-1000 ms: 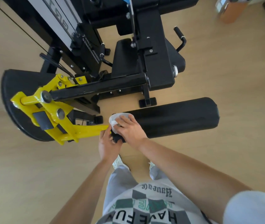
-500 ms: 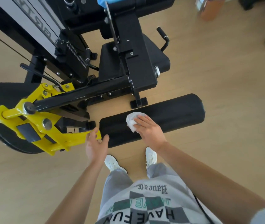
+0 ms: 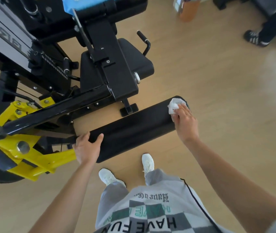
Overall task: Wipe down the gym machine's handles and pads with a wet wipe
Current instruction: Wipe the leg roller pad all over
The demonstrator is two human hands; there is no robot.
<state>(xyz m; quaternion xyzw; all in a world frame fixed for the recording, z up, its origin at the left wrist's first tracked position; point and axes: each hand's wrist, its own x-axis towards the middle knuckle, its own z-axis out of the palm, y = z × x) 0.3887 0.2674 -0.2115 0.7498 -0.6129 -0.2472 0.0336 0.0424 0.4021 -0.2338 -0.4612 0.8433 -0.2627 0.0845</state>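
Observation:
A long black roller pad (image 3: 133,130) lies across the middle, fixed to a yellow lever arm (image 3: 24,157) of the gym machine. My right hand (image 3: 185,123) presses a crumpled white wet wipe (image 3: 174,105) onto the pad's far right end. My left hand (image 3: 87,148) grips the pad's left end, fingers curled over its top edge. Behind the pad sits the machine's black seat (image 3: 133,61), and a black side handle (image 3: 144,41) sticks up beside the seat.
The black machine frame and weight stack (image 3: 16,47) fill the upper left. An orange bottle (image 3: 187,9) stands on the wooden floor at the top. Another person's striped shoe (image 3: 255,38) is at the upper right. My white shoes (image 3: 148,163) stand just below the pad.
My right hand has slid the wipe along the pad from its left end to its right end. My left hand moved from the yellow arm onto the pad's left end.

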